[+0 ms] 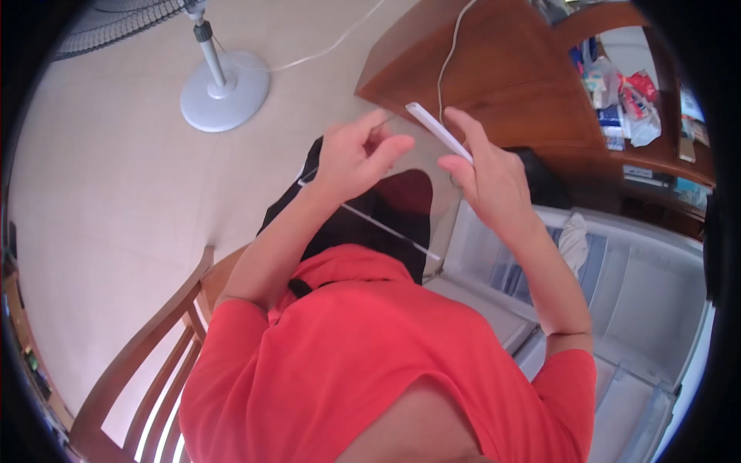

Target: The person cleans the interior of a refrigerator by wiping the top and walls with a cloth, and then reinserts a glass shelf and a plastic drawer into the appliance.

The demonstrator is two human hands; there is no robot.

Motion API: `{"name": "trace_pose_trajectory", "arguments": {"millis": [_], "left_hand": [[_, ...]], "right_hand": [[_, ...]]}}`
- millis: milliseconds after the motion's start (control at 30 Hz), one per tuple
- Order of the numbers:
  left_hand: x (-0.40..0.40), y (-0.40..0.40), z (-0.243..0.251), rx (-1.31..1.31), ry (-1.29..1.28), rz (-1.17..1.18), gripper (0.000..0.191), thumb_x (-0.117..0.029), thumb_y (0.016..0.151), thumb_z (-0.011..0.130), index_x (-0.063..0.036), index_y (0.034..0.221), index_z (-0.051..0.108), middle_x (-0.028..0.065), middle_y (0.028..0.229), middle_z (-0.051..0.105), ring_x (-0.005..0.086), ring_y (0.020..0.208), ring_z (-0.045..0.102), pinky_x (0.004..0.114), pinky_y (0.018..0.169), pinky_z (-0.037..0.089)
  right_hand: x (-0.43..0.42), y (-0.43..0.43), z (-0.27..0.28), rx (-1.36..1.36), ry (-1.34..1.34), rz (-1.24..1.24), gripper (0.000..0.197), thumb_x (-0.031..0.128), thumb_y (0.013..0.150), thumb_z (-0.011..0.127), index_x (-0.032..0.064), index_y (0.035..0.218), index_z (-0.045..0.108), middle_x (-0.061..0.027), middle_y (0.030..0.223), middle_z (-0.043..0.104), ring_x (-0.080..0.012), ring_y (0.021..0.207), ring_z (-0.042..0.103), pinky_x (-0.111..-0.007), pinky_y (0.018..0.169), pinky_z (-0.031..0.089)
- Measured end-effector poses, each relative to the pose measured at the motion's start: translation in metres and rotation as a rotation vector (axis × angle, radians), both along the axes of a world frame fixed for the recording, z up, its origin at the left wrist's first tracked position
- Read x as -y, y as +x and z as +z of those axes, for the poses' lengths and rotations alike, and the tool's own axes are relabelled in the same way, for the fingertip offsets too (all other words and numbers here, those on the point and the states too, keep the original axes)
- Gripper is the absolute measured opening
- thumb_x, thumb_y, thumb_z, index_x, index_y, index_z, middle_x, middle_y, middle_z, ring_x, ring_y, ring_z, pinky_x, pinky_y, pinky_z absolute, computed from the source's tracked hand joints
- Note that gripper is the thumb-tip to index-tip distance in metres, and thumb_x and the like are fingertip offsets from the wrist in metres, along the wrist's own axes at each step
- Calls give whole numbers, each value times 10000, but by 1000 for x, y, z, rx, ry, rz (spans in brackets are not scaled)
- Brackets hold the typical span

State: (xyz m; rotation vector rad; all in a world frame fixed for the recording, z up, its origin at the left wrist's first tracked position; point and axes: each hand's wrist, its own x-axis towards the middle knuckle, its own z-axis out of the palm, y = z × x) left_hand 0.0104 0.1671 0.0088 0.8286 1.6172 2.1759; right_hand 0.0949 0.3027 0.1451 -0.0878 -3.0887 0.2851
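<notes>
My right hand grips a narrow white strip, likely plastic, between thumb and fingers. Its far end tilts up and left, towards my other hand. The fingers of my left hand are curled, and they pinch what looks like a thin dark wire. That wire points at the strip's far end; whether they touch, I cannot tell. Below my hands, a thin white rod or strip lies across the dark trousers on my lap, partly hidden by my left forearm. A small white end shows beside that wrist.
A wooden piece of furniture stands ahead, with a pale cable across it. Shelves hold plastic bags. A fan base is on the floor. White compartments lie at right; a wooden chair is at left.
</notes>
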Motion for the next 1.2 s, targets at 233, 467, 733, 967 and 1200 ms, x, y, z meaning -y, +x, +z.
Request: {"name": "trace_pose_trajectory", "arguments": {"millis": [233,467,733,967,1200], "left_hand": [[-14,-14,4,-38,50,15,305,-239,772,694,-41,664,488,63,495,500,183,417,481,265,427,357],[-18,-2,-8,-203,30,98,308,-286,759,693,-54,664,513,73,490,491,245,405,466,293,413,355],[-25,-11,0,-122,-50,27,324,-323,765,678,-46,670,540,94,517,516,255,452,505,317,455,389],[-21,-13,10,98,14,-148,260,-286,852,615,-44,766,577,17,558,558,76,471,523,236,454,402],[9,-50,-9,105,54,111,301,-208,912,486,-67,647,481,26,550,488,110,493,493,251,462,406]], "right_hand": [[4,-29,22,41,-38,96,244,281,893,506,81,1012,577,-146,713,615,-318,634,595,-382,534,449],[15,-43,-2,-24,-262,190,310,193,934,400,-15,815,596,-101,589,572,-187,455,526,-285,460,408],[3,-43,-4,39,-99,104,276,228,922,447,18,820,594,-118,618,580,-226,524,565,-331,496,425],[10,-35,4,11,82,-47,371,296,870,551,56,1147,496,-168,859,626,-335,792,612,-377,671,478],[-72,141,-2,-1175,-337,-587,441,116,932,423,-28,1336,319,-172,1300,447,-225,1217,416,-322,1025,292]]}}
